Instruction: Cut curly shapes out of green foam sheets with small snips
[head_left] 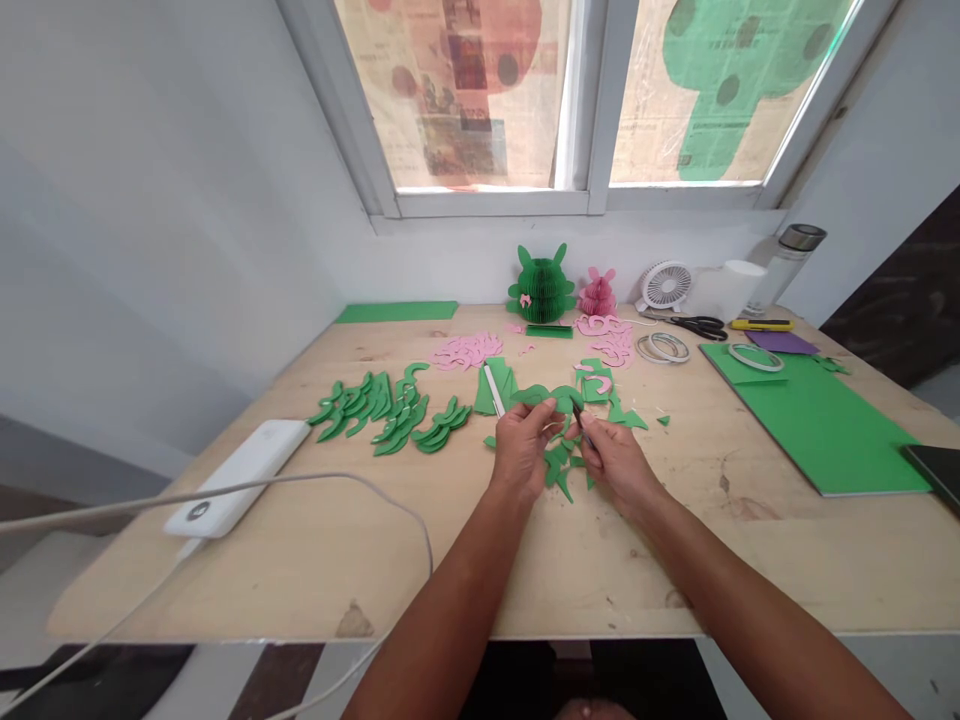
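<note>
Over the middle of the wooden table [315,570], my left hand [519,450] pinches a curved green paper piece [541,396]. My right hand [619,462] is closed too, gripping a small dark tool [580,417] pressed against the same piece; I cannot make out what the tool is. Green paper scraps [561,470] lie under and between both hands. Just beyond my hands a white stick [493,388] rests on green paper.
Cut green shapes [386,410] lie left, pink shapes [466,350] and more pink cut-outs [609,338] further back. A white power bank [240,476] with cable sits left. Green sheets [817,425], tape rolls [663,347], scissors [701,325], fan [666,285], and green [541,285] and pink [598,293] honeycomb figures stand behind.
</note>
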